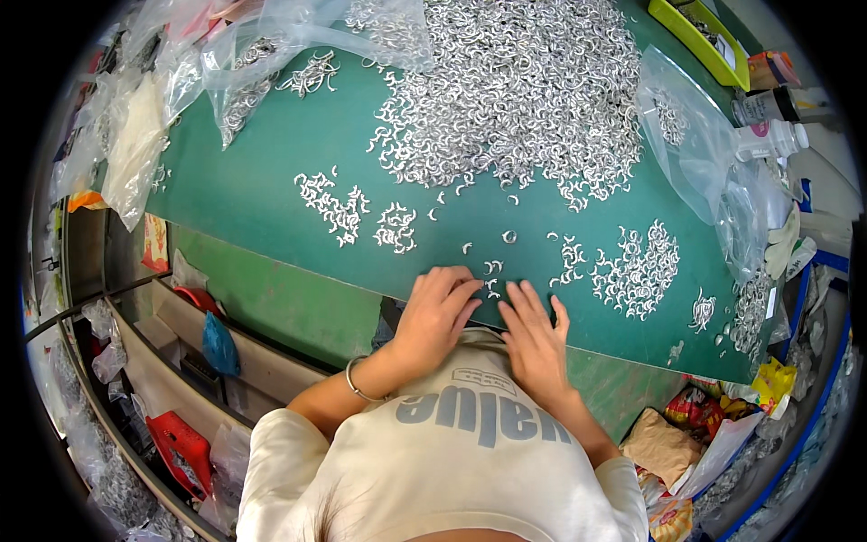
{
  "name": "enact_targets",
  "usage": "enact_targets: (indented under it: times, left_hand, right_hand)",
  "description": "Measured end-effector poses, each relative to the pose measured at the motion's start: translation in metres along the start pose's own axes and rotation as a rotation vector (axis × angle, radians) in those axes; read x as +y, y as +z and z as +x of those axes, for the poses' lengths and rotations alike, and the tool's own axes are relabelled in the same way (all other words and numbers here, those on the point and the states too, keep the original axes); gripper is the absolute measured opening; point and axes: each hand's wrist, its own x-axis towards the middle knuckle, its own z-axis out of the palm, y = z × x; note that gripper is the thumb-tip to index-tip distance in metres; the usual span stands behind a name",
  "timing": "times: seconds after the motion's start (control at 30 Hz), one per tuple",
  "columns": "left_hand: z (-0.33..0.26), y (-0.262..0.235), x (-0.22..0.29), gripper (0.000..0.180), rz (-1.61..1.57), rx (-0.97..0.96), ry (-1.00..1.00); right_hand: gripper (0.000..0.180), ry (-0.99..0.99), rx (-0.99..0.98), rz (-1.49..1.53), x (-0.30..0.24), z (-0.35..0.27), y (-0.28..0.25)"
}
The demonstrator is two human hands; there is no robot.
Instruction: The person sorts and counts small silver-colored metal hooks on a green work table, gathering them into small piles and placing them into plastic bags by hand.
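My left hand [437,315] rests at the near edge of the green table, its fingers bent and thumb a little apart, with nothing visible in it. Beside it my right hand [536,336] lies with fingers stretched out over the table edge. Between the two sets of fingertips are several small silver crescent-shaped metal pieces [492,267]. Just beyond them lies a small silver ring [509,237]. A loose cluster of crescents [637,271] spreads to the right of my right hand. Further groups [332,208] lie to the left.
A large heap of the crescents [515,81] covers the far middle of the green table [244,208]. Clear plastic bags [691,135] lie at both sides. A yellow-green bin [700,41] stands far right, near a white bottle [772,140]. Red scoop-like containers [179,452] sit lower left.
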Motion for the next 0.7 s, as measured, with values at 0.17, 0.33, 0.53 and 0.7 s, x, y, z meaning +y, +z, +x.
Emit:
enact_targets:
  times: [0.17, 0.33, 0.53, 0.7]
  left_hand:
    - [0.002, 0.005, 0.006, 0.041, -0.031, 0.005, 0.021]
    - [0.007, 0.011, 0.011, 0.042, 0.058, 0.012, 0.07]
    - [0.006, 0.017, 0.003, 0.028, 0.011, 0.085, 0.082]
    - [0.003, 0.001, -0.012, 0.026, 0.017, 0.194, 0.022]
  right_hand:
    - [0.051, 0.04, -0.021, 0.098, -0.007, 0.006, 0.013]
    - [0.044, 0.026, 0.297, 0.36, 0.002, 0.017, 0.011]
    - [0.045, -0.034, 0.055, 0.16, 0.008, 0.042, -0.004]
    - [0.05, 0.038, 0.143, 0.015, 0.01, 0.027, -0.004]
